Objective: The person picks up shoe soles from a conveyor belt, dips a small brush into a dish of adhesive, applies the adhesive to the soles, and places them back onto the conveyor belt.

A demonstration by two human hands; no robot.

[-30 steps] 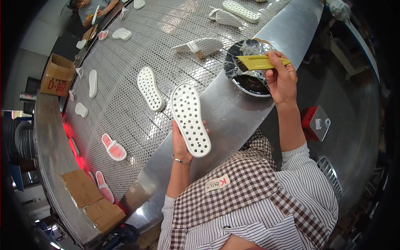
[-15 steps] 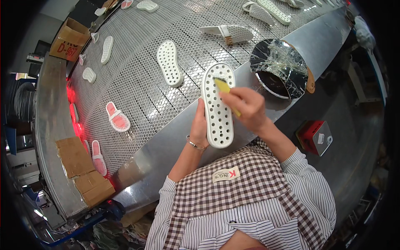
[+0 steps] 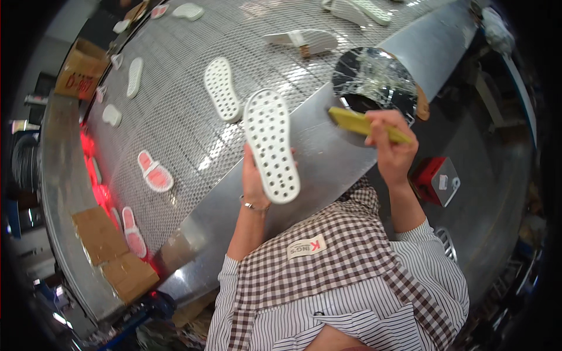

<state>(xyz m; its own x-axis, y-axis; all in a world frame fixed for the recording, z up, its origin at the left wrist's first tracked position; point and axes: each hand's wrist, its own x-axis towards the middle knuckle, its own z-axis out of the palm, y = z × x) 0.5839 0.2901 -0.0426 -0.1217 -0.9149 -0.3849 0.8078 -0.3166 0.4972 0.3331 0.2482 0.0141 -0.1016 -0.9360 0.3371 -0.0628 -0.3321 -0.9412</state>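
Note:
My left hand [image 3: 253, 180] is wrapped around a white shoe sole [image 3: 272, 149] dotted with round holes. Its holed face is turned up, and most of the fingers are hidden beneath it. Off to the right, my right hand [image 3: 395, 146] grips a yellow-handled brush [image 3: 356, 121] with a dark tip. That tip points left, apart from the sole, over the metal ledge [image 3: 313, 140]. Just beyond the brush sits a round black container [image 3: 380, 79], its top partly covered with crinkled clear film and dark inside.
A metal mesh conveyor [image 3: 181, 111] carries another holed sole [image 3: 221, 88], a white sandal [image 3: 304, 41], pink-lined slippers [image 3: 156, 171] and several more pieces. Cardboard [image 3: 99, 234] lies at the left edge, near red lights. A red and grey box [image 3: 436, 180] stands lower right.
My right hand has drawn the brush off the sole and moved it right, near the black container. The sole in my left hand has shifted left and tilted slightly.

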